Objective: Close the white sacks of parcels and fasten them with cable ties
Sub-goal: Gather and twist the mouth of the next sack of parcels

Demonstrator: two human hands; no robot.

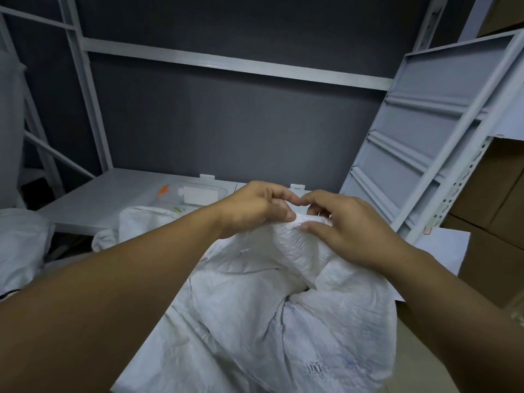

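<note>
A large white woven sack (255,316) fills the lower middle of the head view, its mouth gathered into a bunched neck (295,236) between my hands. My left hand (255,208) grips the top of the neck with curled fingers and thumb. My right hand (346,225) holds the neck from the right, thumb pressed on the fabric and fingers curled over its top. Whether a cable tie is at the neck cannot be told; my fingers hide it.
A low grey shelf (93,205) behind the sack carries a clear plastic tub (195,194) of small items. More white sacks (19,245) lie at the left. A grey metal rack panel (419,137) leans at the right, beside cardboard boxes (493,211).
</note>
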